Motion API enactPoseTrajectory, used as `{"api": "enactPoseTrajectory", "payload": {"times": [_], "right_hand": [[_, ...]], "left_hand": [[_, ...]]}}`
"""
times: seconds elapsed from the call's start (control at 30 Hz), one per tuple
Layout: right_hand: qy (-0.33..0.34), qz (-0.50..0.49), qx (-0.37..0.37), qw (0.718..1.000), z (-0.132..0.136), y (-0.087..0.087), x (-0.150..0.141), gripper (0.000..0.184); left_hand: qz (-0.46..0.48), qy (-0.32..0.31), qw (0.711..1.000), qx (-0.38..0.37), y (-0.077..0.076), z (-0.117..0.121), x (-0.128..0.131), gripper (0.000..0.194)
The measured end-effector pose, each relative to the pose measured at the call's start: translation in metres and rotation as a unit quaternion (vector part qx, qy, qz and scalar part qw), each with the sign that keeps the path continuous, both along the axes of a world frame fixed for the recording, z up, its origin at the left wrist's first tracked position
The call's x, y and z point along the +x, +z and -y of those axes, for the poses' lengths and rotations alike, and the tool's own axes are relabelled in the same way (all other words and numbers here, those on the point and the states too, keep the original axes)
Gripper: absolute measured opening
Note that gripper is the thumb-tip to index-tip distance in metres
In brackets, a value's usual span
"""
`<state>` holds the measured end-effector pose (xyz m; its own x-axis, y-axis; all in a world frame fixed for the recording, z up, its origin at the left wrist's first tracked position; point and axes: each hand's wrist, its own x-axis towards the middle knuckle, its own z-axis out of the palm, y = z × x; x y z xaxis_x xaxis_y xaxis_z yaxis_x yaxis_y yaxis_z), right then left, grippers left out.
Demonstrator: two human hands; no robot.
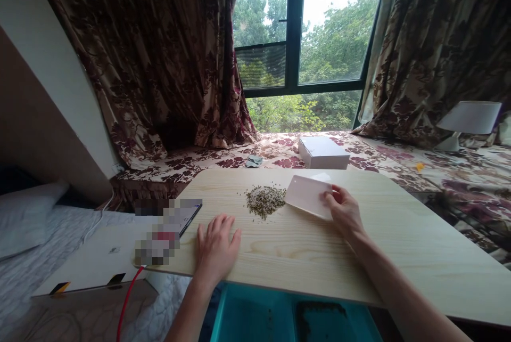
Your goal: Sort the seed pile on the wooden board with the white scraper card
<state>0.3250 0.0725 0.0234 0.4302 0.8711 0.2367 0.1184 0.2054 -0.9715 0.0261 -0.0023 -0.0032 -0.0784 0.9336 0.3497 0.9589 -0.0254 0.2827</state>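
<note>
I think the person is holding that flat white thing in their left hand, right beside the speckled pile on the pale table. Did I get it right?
Not quite: the head view shows the flat white thing in the right hand, not the left hand. It is beside the speckled pile on the pale table, as you said.

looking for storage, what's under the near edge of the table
A teal bin with two sections, dark patches in one; the tabletop hides its far part and anything further back.
</note>
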Motion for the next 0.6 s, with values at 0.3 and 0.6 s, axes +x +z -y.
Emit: {"api": "enactPoseTrajectory", "payload": {"times": [0.3, 0.6], "right_hand": [[0.011, 0.008, -0.002, 1.000, 0.009, 0.005, -0.003, 0.034], [0.010, 0.010, -0.008, 1.000, 0.011, 0.008, -0.004, 0.033]], "left_hand": [[0.004, -0.011, 1.000, 0.020, 0.000, 0.002, -0.001, 0.031], [-0.005, -0.006, 1.000, 0.022, -0.001, 0.002, -0.001, 0.031]]}}
